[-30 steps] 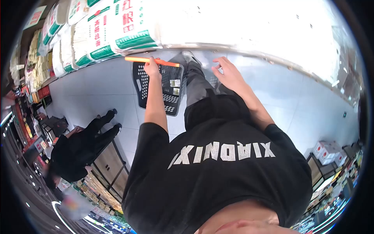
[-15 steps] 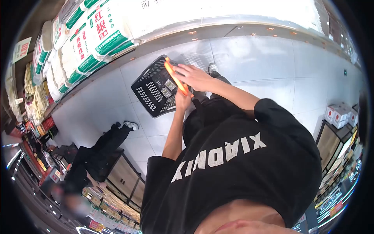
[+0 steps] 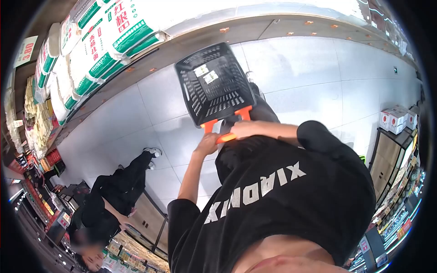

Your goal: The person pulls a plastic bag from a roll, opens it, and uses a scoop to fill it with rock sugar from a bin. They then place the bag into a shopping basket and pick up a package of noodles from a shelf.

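Observation:
A black perforated shopping basket [image 3: 193,102] is tilted in front of my legs, its open side facing me. Two small white-and-green labelled packs [image 3: 205,73] lie inside it. Its orange handle [image 3: 226,138] points back toward my waist. My left hand [image 3: 207,144] is closed around the handle's left end. On the right side, my right hand [image 3: 240,130] also grips the handle, fingers partly hidden behind it and against my dark clothes.
Stacked white-and-green noodle bags [image 3: 102,54] fill the shelf at upper left. Another person in black [image 3: 116,195] stands at left by a wooden display cabinet [image 3: 148,216]. White boxes [image 3: 393,119] sit on a stand at right. Pale floor tiles [image 3: 300,68] lie around the basket.
The basket has shifted up and right and turned, with its handle swung toward my body. My right hand, earlier spread at the handle, now closes on it. The other person has bent an arm.

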`<action>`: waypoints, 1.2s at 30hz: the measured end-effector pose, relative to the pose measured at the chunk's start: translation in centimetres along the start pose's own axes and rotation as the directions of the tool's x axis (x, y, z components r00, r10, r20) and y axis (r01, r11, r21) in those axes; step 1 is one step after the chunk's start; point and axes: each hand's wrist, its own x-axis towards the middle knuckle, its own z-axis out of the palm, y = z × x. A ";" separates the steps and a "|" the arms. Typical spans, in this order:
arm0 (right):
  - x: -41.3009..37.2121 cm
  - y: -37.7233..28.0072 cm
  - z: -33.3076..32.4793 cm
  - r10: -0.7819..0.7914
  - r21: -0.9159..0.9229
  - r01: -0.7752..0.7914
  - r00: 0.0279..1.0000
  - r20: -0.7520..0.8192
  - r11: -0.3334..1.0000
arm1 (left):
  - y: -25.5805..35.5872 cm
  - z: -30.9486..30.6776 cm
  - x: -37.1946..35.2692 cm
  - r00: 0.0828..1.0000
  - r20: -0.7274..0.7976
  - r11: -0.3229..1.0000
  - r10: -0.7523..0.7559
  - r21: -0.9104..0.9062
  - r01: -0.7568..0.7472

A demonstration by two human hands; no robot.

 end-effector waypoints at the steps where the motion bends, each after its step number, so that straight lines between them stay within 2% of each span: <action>1: 0.9 -1.0 1.3 0.026 0.089 -0.024 0.999 -0.023 0.996 | -0.8 -1.0 -0.6 0.999 -0.033 0.992 0.008 0.123 -0.004; 3: 3.3 -2.5 4.0 0.146 0.305 -0.092 0.977 -0.159 0.948 | -1.8 -3.8 -1.5 0.995 -0.094 0.930 0.030 0.367 0.006; 5: 5.4 -4.3 4.2 0.222 0.495 -0.114 0.961 -0.165 0.861 | -3.0 -6.5 -1.3 0.991 -0.118 0.844 0.068 0.537 0.006; 6: 7.0 -4.5 5.2 0.252 0.548 -0.068 0.929 -0.269 0.834 | -3.4 -7.9 -0.6 0.988 -0.126 0.787 0.093 0.616 0.005; 9: 10.0 -5.4 2.8 0.383 0.683 -0.045 0.854 -0.351 0.729 | -4.0 -12.8 3.0 0.978 -0.189 0.765 0.094 0.642 0.051; 10: 10.5 -5.2 1.7 0.418 0.724 0.020 0.805 -0.421 0.690 | -3.4 -14.2 4.7 0.971 -0.211 0.747 0.113 0.663 0.057; 13: 10.2 -3.2 -1.7 0.525 0.784 0.074 0.704 -0.478 0.616 | -1.0 -17.7 11.1 0.967 -0.185 0.718 0.176 0.697 0.003; 14: 9.7 -1.9 -2.8 0.546 0.809 0.139 0.671 -0.501 0.571 | 0.1 -18.2 12.9 0.966 -0.153 0.714 0.209 0.699 -0.044; 17: 6.5 1.7 -6.5 0.582 0.775 0.236 0.542 -0.606 0.586 | 4.0 -21.2 20.5 0.948 -0.090 0.698 0.304 0.699 -0.158; 19: 3.9 5.6 -7.9 0.587 0.786 0.278 0.539 -0.603 0.552 | 6.1 -21.0 25.3 0.946 -0.057 0.727 0.319 0.655 -0.206; 21: 2.0 9.4 -7.9 0.582 0.771 0.341 0.512 -0.632 0.537 | 8.5 -21.0 29.7 0.912 -0.001 0.711 0.411 0.627 -0.320; 23: -3.4 10.9 -9.7 0.627 0.837 0.208 0.578 -0.523 0.506 | 11.9 -20.2 33.0 0.892 0.090 0.680 0.444 0.614 -0.401; 24: -3.6 13.2 -8.4 0.669 0.764 0.128 0.407 -0.622 0.633 | 12.6 -19.3 35.0 0.839 0.112 0.653 0.533 0.576 -0.492; 27: -7.5 15.0 -8.0 0.681 0.733 0.173 0.279 -0.677 0.658 | 15.6 -16.9 38.4 0.834 0.098 0.677 0.543 0.536 -0.504; 29: -12.7 15.7 -9.1 0.778 0.818 0.070 0.274 -0.566 0.571 | 19.3 -15.1 41.0 0.845 0.082 0.698 0.529 0.524 -0.488; 30: -13.0 15.9 -9.5 0.824 0.816 -0.143 -0.011 -0.567 0.559 | 21.1 -14.6 42.1 0.851 0.070 0.711 0.520 0.517 -0.477; 33: -18.1 17.0 -12.3 0.871 0.858 -0.370 -0.203 -0.448 0.355 | 27.1 -13.9 45.6 0.854 0.183 0.651 0.487 0.576 -0.495; 34: -19.3 17.9 -12.7 0.863 0.846 -0.418 -0.229 -0.449 0.330 | 28.1 -13.3 47.5 0.857 0.208 0.675 0.472 0.540 -0.503; 36: -21.9 20.0 -13.3 0.848 0.821 -0.507 -0.284 -0.447 0.263 | 31.0 -12.7 50.2 0.859 0.279 0.621 0.429 0.599 -0.504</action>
